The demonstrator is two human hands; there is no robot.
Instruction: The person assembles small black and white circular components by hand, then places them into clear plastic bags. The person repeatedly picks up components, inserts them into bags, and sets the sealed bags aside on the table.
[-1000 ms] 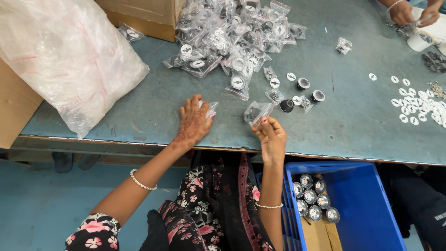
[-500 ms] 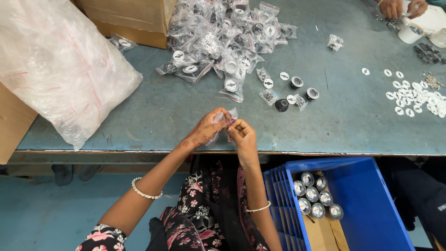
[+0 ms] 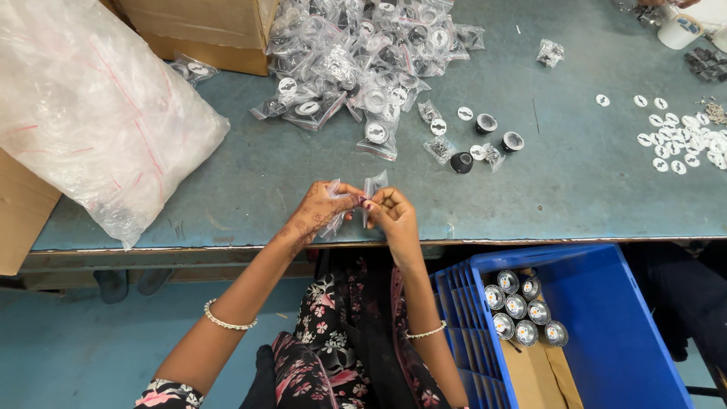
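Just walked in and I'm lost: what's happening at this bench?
A person's left hand and right hand both pinch one small clear plastic bag at the near edge of the grey-green table. A heap of filled bags lies further back, and round metal parts sit in a blue crate beside the person.

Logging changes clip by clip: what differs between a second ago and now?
Both hands left the table edge and met. The left hand and right hand now pinch one small clear bag between them. The pile of bagged parts, big plastic sack and blue crate stayed.
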